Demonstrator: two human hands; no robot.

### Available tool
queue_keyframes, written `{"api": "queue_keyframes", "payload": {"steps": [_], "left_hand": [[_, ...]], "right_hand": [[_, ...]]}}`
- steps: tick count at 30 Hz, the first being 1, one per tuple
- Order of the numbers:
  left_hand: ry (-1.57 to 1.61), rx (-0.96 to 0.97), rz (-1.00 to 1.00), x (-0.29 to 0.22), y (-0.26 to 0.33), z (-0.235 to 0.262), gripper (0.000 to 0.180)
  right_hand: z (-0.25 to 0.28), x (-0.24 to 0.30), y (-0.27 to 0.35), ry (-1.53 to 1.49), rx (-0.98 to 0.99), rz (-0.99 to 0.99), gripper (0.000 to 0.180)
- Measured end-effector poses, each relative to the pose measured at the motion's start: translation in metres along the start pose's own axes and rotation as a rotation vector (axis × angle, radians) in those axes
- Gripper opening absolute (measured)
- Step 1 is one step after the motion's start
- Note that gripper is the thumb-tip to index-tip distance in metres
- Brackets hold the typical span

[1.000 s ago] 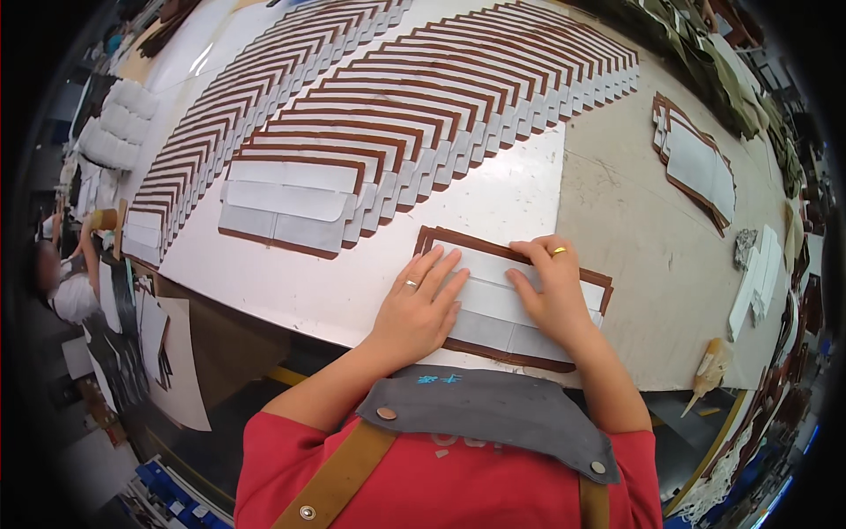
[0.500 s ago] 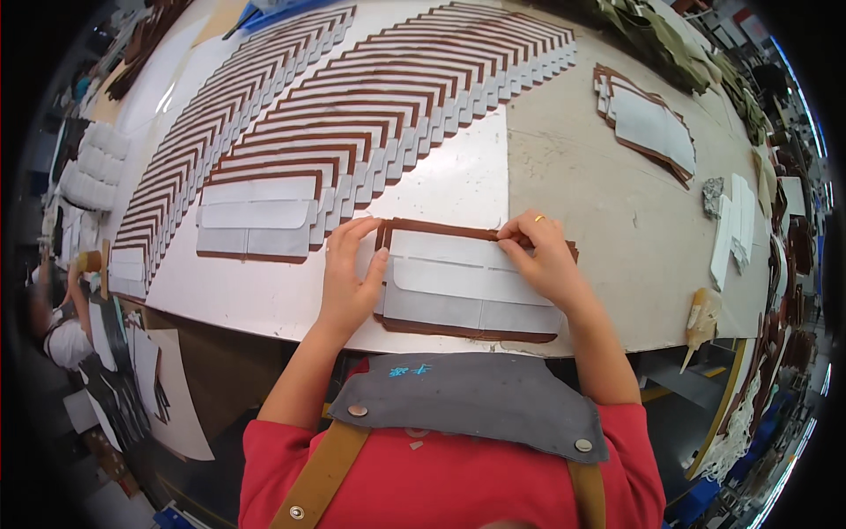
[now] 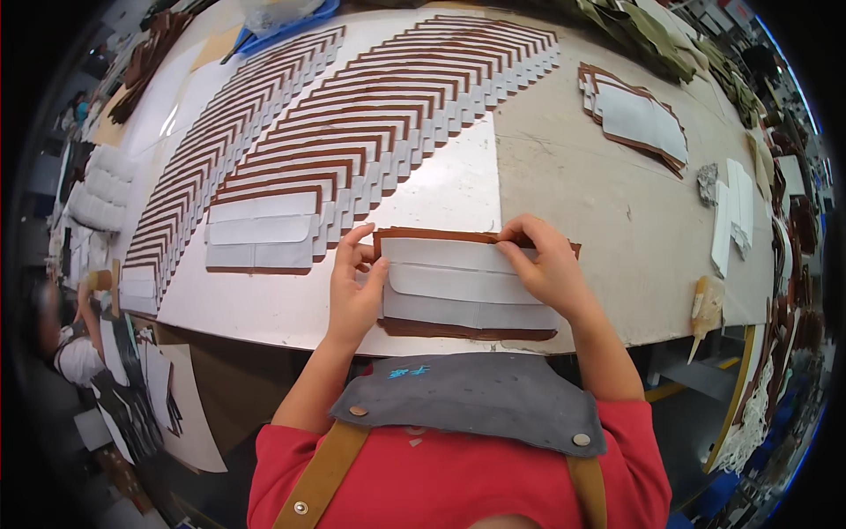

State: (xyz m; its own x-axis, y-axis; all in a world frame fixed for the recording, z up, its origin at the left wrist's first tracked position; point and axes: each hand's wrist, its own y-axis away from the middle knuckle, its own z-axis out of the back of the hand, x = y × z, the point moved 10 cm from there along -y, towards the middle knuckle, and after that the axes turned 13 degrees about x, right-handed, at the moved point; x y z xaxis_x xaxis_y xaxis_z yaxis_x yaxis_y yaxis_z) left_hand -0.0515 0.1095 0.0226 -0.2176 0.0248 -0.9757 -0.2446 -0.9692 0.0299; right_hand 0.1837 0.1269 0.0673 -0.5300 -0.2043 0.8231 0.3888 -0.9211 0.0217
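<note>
A stack of flat brown panels faced with white pieces (image 3: 476, 280) lies in front of me near the table's front edge. The panels have brown borders and look like leather. My right hand (image 3: 545, 266) pinches the stack's far edge between thumb and fingers, right of its middle. At the left end, my left hand (image 3: 355, 286) has its thumb against the side edge and its fingers curled by the far corner. Whether its fingertips reach under the top panel is hidden.
Long overlapping rows of similar panels (image 3: 352, 132) cover the table's left and far parts. A smaller pile (image 3: 639, 119) lies at the far right, with white strips (image 3: 730, 216) and a glue bottle (image 3: 706, 309) nearer. A blue tray (image 3: 286, 33) sits at the back; another person (image 3: 84, 339) is at far left.
My left fingers have curled in more at the stack's left corner, where the edges now look more even. My right hand keeps its pinch on the far edge. The whole view has shifted slightly.
</note>
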Motion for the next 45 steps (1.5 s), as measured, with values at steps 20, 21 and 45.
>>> {"api": "queue_keyframes", "payload": {"steps": [20, 21, 45], "left_hand": [[0.303, -0.375, 0.0, 0.036, 0.032, 0.13, 0.03], [0.301, -0.382, -0.004, 0.037, 0.034, 0.136, 0.03], [-0.653, -0.629, 0.174, 0.073, 0.03, 0.324, 0.032]], "right_hand": [[-0.059, -0.022, -0.037, -0.98, 0.308, -0.236, 0.015], [-0.064, -0.019, -0.038, -1.003, 0.305, -0.248, 0.015], [-0.202, 0.061, -0.181, -0.159, 0.461, -0.233, 0.023]]}}
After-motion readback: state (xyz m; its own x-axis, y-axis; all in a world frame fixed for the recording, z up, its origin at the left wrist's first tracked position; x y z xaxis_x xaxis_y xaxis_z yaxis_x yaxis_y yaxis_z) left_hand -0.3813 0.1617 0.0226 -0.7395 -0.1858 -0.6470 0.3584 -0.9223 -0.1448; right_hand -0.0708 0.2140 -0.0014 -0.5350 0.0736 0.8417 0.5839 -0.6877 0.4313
